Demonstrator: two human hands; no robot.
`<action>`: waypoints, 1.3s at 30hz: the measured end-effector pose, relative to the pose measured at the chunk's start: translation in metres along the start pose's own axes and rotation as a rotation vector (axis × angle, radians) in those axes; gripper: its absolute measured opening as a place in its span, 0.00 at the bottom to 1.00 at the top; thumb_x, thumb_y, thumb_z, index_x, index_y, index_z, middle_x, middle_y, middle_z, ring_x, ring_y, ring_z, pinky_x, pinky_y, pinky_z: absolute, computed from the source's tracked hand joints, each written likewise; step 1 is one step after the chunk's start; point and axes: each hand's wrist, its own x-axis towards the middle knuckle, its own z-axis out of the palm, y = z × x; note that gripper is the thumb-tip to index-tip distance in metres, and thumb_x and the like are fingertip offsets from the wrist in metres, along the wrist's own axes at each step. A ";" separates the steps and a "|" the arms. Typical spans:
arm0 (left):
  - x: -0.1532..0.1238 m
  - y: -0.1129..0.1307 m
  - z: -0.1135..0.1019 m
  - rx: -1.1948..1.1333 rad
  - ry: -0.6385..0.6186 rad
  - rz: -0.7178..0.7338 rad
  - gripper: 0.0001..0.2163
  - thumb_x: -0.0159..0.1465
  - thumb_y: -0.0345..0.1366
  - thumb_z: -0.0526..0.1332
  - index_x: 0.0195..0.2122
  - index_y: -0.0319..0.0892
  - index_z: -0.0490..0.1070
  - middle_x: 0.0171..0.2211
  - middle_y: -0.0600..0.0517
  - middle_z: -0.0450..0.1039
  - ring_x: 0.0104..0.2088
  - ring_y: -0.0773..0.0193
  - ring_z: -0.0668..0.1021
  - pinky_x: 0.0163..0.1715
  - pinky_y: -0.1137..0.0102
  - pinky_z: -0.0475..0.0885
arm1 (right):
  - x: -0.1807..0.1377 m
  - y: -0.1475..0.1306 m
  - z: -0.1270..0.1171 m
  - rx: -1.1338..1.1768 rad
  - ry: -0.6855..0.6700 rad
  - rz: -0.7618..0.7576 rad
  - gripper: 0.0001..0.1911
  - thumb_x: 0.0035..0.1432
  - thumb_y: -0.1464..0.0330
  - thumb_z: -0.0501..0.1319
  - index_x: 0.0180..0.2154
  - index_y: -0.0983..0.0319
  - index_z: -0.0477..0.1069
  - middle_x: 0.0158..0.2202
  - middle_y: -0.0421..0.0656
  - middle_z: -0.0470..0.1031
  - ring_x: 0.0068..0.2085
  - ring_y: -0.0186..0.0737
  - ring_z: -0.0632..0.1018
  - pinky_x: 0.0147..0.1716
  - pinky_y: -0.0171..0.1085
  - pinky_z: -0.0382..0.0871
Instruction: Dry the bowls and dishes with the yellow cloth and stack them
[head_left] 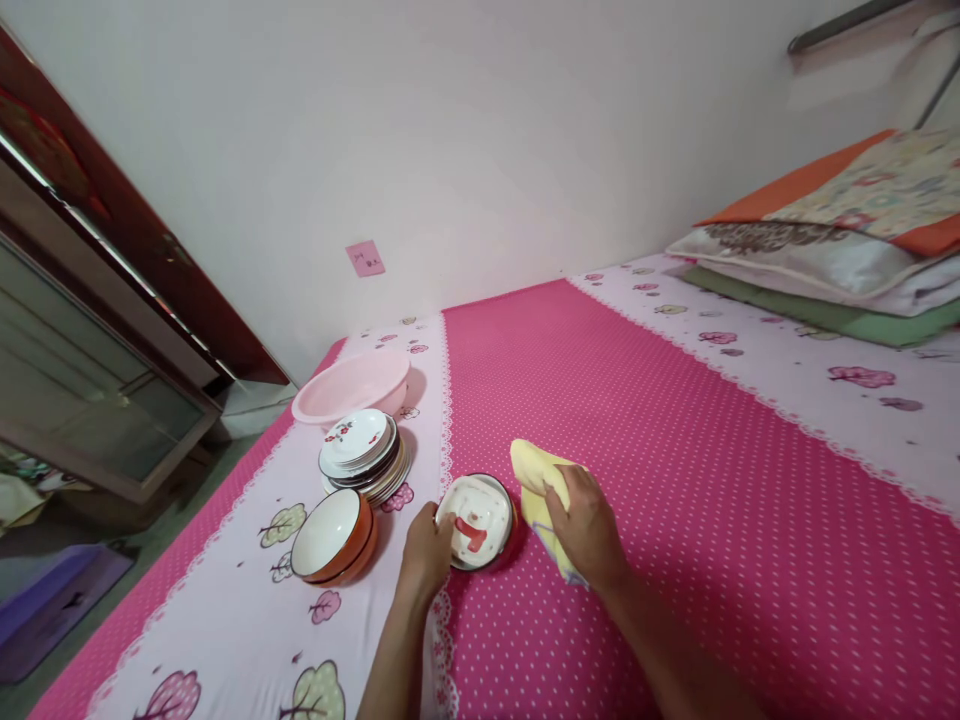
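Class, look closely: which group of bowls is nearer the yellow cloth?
The group between the left hand and right hand, topped by a white bowl with red decoration. The orange bowls sit farther left, beside the stacked plates.

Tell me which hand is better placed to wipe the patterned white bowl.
Probably the right hand: it holds the yellow cloth just to the right of the patterned white bowl, whose edge the left hand holds.
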 end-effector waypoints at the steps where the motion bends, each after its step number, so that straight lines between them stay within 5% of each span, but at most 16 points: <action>1: 0.003 0.001 0.004 0.050 0.003 0.012 0.07 0.63 0.35 0.60 0.28 0.45 0.66 0.23 0.52 0.70 0.26 0.59 0.73 0.29 0.67 0.61 | 0.000 0.001 0.001 -0.071 -0.042 -0.003 0.09 0.68 0.70 0.55 0.46 0.62 0.71 0.44 0.51 0.76 0.48 0.53 0.74 0.50 0.47 0.68; 6: 0.011 0.006 0.012 0.211 -0.004 0.050 0.05 0.65 0.30 0.59 0.32 0.42 0.71 0.30 0.46 0.77 0.33 0.56 0.77 0.34 0.66 0.62 | -0.004 -0.009 0.007 -0.340 -0.275 0.049 0.11 0.69 0.69 0.60 0.51 0.63 0.73 0.48 0.51 0.78 0.51 0.55 0.75 0.49 0.47 0.65; 12: 0.016 0.007 0.018 0.217 0.063 0.129 0.18 0.68 0.31 0.55 0.57 0.45 0.72 0.40 0.48 0.80 0.38 0.56 0.80 0.39 0.65 0.66 | -0.003 -0.012 0.007 -0.359 -0.311 0.079 0.12 0.70 0.68 0.61 0.53 0.61 0.74 0.49 0.50 0.78 0.52 0.54 0.76 0.49 0.46 0.63; 15: 0.016 0.006 0.017 0.199 0.125 0.214 0.12 0.68 0.33 0.56 0.48 0.46 0.77 0.47 0.47 0.77 0.41 0.56 0.79 0.42 0.65 0.66 | -0.005 -0.009 0.011 -0.375 -0.309 0.072 0.11 0.70 0.67 0.61 0.52 0.61 0.74 0.48 0.49 0.79 0.51 0.54 0.76 0.48 0.46 0.63; 19: 0.016 0.004 0.018 0.169 0.190 0.288 0.07 0.66 0.36 0.58 0.34 0.45 0.76 0.38 0.49 0.72 0.39 0.55 0.76 0.42 0.63 0.65 | -0.007 -0.005 0.017 -0.398 -0.285 0.049 0.11 0.70 0.67 0.61 0.52 0.62 0.74 0.48 0.49 0.78 0.51 0.54 0.76 0.48 0.46 0.63; 24: 0.015 0.005 0.021 0.062 0.235 0.313 0.03 0.63 0.33 0.60 0.32 0.46 0.69 0.34 0.50 0.72 0.37 0.54 0.75 0.41 0.63 0.64 | -0.009 -0.002 0.019 -0.380 -0.262 0.024 0.12 0.70 0.67 0.62 0.52 0.62 0.74 0.48 0.50 0.78 0.51 0.55 0.76 0.48 0.46 0.63; 28: 0.014 0.002 0.017 -0.094 0.283 0.231 0.02 0.63 0.35 0.62 0.37 0.46 0.69 0.25 0.55 0.71 0.27 0.58 0.74 0.34 0.65 0.63 | -0.011 0.001 0.021 -0.356 -0.236 0.008 0.13 0.69 0.67 0.61 0.53 0.62 0.73 0.49 0.50 0.78 0.51 0.55 0.76 0.48 0.46 0.64; 33: 0.022 -0.011 0.006 -0.425 0.513 0.055 0.11 0.65 0.45 0.61 0.40 0.46 0.63 0.31 0.53 0.74 0.29 0.60 0.77 0.31 0.67 0.69 | -0.013 0.006 0.024 -0.344 -0.229 0.001 0.13 0.70 0.67 0.61 0.53 0.62 0.73 0.50 0.50 0.78 0.51 0.55 0.76 0.48 0.47 0.65; 39: 0.035 -0.033 0.011 -0.759 0.598 -0.178 0.10 0.56 0.40 0.62 0.34 0.45 0.61 0.20 0.57 0.69 0.16 0.67 0.70 0.18 0.71 0.65 | -0.012 0.010 0.025 -0.352 -0.232 -0.026 0.12 0.70 0.66 0.60 0.52 0.63 0.73 0.48 0.50 0.79 0.50 0.55 0.76 0.47 0.47 0.65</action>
